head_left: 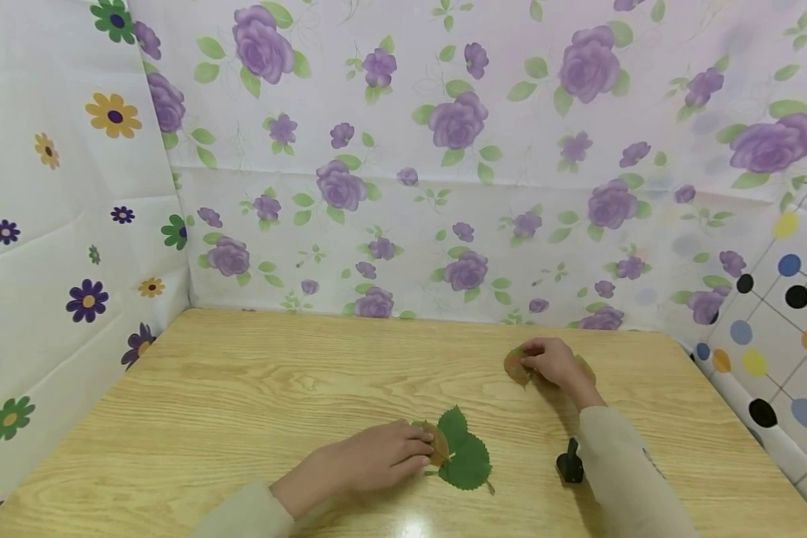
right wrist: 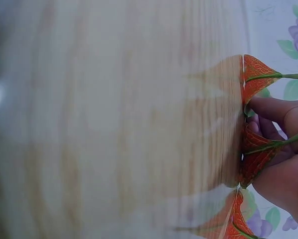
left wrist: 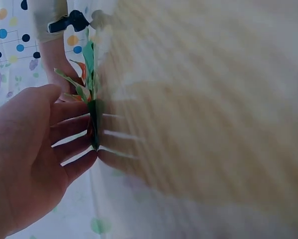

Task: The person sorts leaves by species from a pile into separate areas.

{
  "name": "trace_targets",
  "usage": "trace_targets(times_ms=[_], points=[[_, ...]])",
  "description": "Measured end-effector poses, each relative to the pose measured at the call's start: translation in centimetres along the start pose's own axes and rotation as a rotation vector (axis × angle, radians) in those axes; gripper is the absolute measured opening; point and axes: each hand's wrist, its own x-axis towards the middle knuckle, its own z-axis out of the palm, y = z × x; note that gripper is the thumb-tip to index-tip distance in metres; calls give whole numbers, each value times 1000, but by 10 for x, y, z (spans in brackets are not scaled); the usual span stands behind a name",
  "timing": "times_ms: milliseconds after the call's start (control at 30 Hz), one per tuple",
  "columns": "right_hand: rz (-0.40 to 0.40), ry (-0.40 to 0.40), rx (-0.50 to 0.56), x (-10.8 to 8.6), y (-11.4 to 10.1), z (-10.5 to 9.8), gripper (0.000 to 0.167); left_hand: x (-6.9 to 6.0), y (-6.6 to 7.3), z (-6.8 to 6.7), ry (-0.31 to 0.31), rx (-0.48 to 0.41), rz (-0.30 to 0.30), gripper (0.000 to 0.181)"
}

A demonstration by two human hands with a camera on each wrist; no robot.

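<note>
Fingers (left wrist: 80, 167) of the left hand (head_left: 379, 454) touch leaves (head_left: 440, 446), extended; right hand (head_left: 551, 362) meets an orange leaf (head_left: 515, 366), grip unclear.

wood-grain tbl (head_left: 276, 381) w/ light glare (head_left: 413, 527); purple-rose back wall (head_left: 403, 217), flowered l. wall (head_left: 47, 232), dotted r. wall (head_left: 773, 329)

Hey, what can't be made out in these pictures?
Head view: part of the brown leaf, covered by the left hand.
Right wrist view: part of the right hand, behind the middle orange leaf.
Same view: the lowest orange leaf, cut off by the bottom edge.
Left wrist view: tabletop grain, blurred.
</note>
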Motion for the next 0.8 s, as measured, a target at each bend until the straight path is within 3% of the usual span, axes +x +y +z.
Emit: trace_targets(times_ms=[267,467,800], points=[[-3,1,8,1,0,1,28,18,0,-4,103,110,3,11],[7,-1,27,0,1,3,26,29,-1,-2,154,137,32,14],[13,-3,60,1,1,5,25,34,-5,2,151,214,17,14]])
